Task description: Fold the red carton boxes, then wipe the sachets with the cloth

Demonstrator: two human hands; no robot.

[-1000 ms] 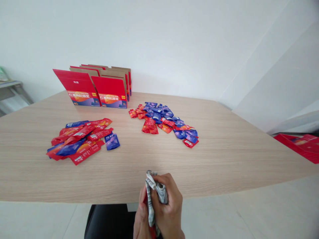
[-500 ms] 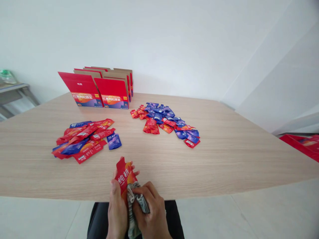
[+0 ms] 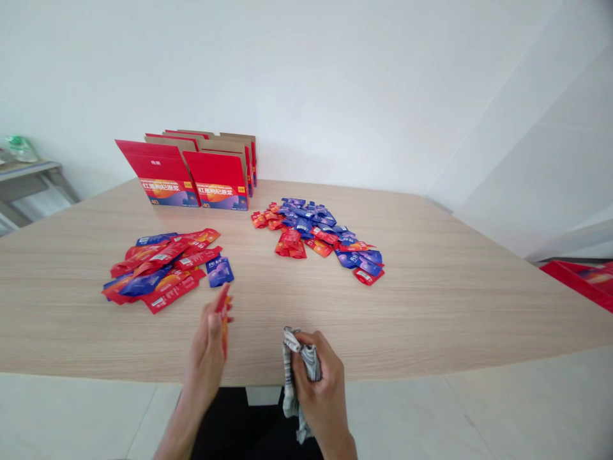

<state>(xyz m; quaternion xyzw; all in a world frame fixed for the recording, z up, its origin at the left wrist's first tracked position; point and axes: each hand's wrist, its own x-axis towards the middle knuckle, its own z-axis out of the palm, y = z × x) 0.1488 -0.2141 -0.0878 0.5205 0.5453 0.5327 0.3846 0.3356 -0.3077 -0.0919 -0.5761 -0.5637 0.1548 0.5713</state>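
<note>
My left hand (image 3: 208, 348) holds a red sachet (image 3: 224, 313) edge-on above the near part of the wooden table (image 3: 431, 300), a little short of the left pile of red and blue sachets (image 3: 160, 268). A crumpled grey-and-white cloth (image 3: 301, 370) is gripped in my right hand (image 3: 323, 393) at the table's front edge. A second pile of smaller red and blue sachets (image 3: 318, 236) lies further back, right of centre.
Red printed cartons (image 3: 191, 172) stand in rows at the far left of the table against the white wall. A grey shelf (image 3: 29, 176) is at the left edge. A red box (image 3: 582, 281) lies low at the right, off the table.
My left hand has moved forward and left with the red sachet, away from the cloth. My right hand has shifted right, still gripping the cloth.
</note>
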